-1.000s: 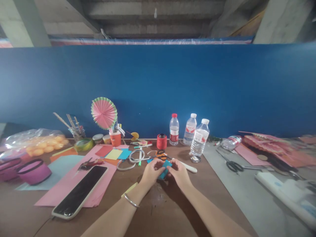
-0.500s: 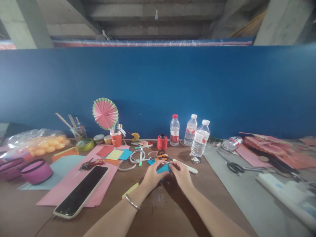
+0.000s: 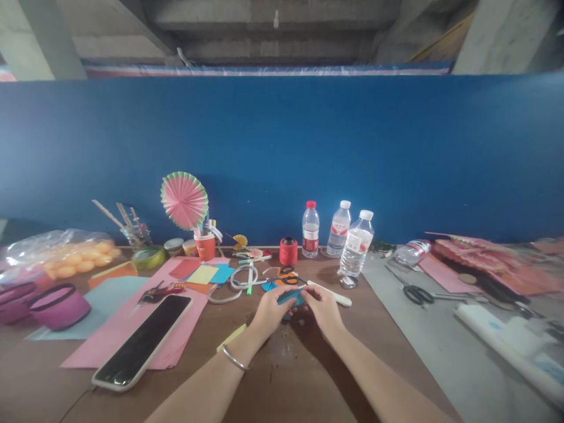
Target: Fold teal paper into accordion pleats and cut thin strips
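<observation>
Over the brown worktop (image 3: 275, 388), short of its far edge, your left hand (image 3: 269, 310) and right hand (image 3: 325, 310) pinch blue paper (image 3: 298, 298); uneven finger pressure could crease it crookedly.

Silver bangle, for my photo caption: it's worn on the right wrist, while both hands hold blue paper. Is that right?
No: the head view shows the silver bangle on the left wrist; the left hand and right hand do hold blue paper.

Held paper (image 3: 297, 298) right of phone (image 3: 144, 342), before spool (image 3: 288, 252).
</observation>
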`<move>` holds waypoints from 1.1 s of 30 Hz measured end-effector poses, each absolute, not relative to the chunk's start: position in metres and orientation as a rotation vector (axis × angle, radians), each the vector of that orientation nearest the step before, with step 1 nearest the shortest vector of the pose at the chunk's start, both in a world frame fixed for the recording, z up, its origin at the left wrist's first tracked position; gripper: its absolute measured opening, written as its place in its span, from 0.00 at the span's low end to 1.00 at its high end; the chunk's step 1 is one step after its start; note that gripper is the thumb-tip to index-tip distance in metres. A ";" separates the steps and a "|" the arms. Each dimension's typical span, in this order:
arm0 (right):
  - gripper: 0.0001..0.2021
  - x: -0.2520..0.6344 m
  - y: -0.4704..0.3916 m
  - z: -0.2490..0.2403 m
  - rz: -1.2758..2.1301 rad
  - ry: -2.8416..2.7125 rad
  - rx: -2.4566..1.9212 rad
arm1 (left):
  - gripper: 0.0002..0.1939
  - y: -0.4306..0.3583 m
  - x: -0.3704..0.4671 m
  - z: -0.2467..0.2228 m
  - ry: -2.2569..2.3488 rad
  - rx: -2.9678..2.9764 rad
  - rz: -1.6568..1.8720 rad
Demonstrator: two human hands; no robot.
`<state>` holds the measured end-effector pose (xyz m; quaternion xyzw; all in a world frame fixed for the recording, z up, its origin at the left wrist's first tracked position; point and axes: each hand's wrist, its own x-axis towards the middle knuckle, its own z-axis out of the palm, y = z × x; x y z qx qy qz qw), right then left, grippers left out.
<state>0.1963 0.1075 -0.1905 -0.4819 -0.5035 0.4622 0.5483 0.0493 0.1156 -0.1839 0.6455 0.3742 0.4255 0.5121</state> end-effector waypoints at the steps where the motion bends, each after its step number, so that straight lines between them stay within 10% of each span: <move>1: 0.13 0.196 0.107 -0.190 1.088 -1.192 -1.146 | 0.16 0.116 0.049 -0.184 0.898 1.554 1.023; 33: 0.13 0.198 0.109 -0.184 1.024 -1.244 -1.233 | 0.16 0.116 0.052 -0.182 0.942 1.523 1.046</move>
